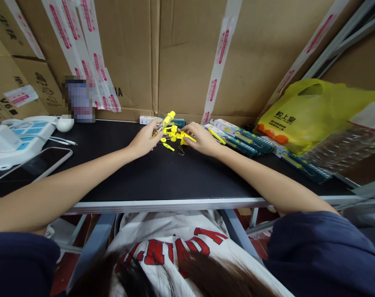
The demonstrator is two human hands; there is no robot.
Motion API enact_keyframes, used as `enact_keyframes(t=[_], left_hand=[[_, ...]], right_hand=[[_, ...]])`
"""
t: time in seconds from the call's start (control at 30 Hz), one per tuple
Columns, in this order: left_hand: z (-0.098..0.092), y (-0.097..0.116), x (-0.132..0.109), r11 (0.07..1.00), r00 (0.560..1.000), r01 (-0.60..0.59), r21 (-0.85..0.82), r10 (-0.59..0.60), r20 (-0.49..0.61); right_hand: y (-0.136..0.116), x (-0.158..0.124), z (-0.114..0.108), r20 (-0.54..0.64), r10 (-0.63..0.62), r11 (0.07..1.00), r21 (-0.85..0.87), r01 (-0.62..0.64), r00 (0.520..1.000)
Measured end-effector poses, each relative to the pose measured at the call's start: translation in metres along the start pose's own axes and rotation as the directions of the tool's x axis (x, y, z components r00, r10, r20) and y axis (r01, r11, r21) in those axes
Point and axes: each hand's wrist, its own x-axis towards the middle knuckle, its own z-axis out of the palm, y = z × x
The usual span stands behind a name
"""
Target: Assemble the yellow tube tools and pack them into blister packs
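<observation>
My left hand [145, 138] is closed around a pen-shaped tool with a yellow cap [169, 118] and a clear barrel, its cap end tilted up and to the right. Just right of it lies a loose pile of small yellow plastic parts [174, 133] with thin metal pieces among them. A pointed yellow piece [168, 147] and a bent wire hook [181, 151] lie at the pile's near side. My right hand [202, 139] is at the pile's right edge, fingers curled over a slim yellow part [189, 137]; its fingertips are partly hidden.
Several green-and-white packages [237, 138] lie right of my right hand, and another package [148, 120] lies behind the pile. A yellow plastic bag [294, 111] stands at right. A power strip [35, 132] and a phone [32, 167] are at left. Cardboard boxes [187, 62] wall the back.
</observation>
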Motion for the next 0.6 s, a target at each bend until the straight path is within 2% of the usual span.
enact_keyframes(t=[0.13,0.27,0.4,0.6], left_hand=[[-0.002,0.000,0.003,0.999,0.990,-0.022,0.026,0.025,-0.142],[-0.007,0.001,0.005,0.999,0.971,-0.054,-0.002,0.052,-0.232],[-0.009,-0.001,0.005,0.996,0.967,-0.061,-0.062,0.043,-0.250],[-0.008,-0.002,0.006,0.997,0.971,-0.071,-0.028,0.063,-0.233]], right_hand=[[-0.008,0.001,0.003,0.091,-0.091,0.987,-0.126,0.102,0.992],[-0.005,0.001,0.005,0.084,-0.097,0.987,-0.116,0.107,0.992],[-0.011,0.009,0.011,0.099,-0.112,0.988,-0.098,0.122,0.989],[-0.041,0.056,0.035,0.285,-0.187,0.942,-0.219,0.254,0.940]])
